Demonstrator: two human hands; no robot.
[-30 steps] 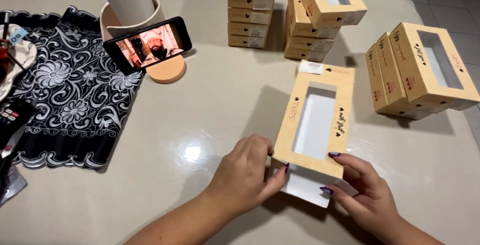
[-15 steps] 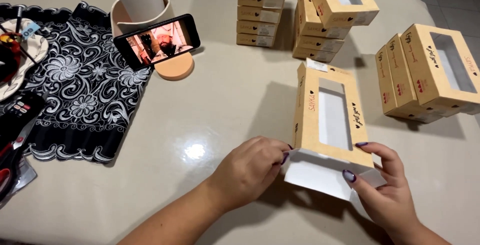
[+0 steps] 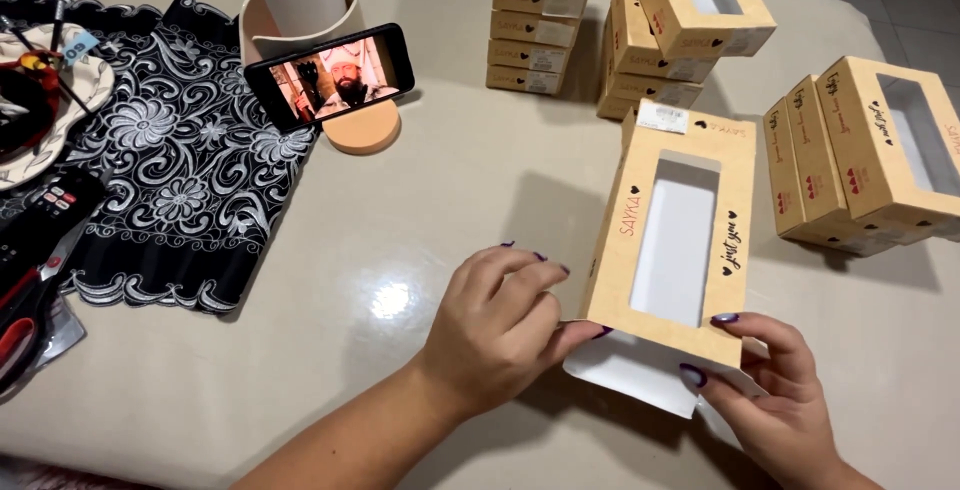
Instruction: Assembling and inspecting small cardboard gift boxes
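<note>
A flat tan cardboard box with a clear window (image 3: 628, 250) stands tilted above the table, its white end flap (image 3: 640, 375) hanging open at the near end. My left hand (image 3: 500, 325) grips the box's near left corner with thumb and fingers. At the near right corner, my right hand (image 3: 775, 405) pinches the box and the white flap. Both hands have dark purple nails.
Stacks of the same tan window boxes stand at the back (image 3: 540, 20), back right (image 3: 680, 20) and right (image 3: 860, 160). A phone (image 3: 330, 75) leans on a peach stand (image 3: 365, 130) with a white roll. A black patterned cloth (image 3: 170, 180), scissors (image 3: 25, 325) and a remote lie at the left.
The box has been raised and tipped more upright, and its white end flap has come out further. Both hands shifted slightly right with it.
</note>
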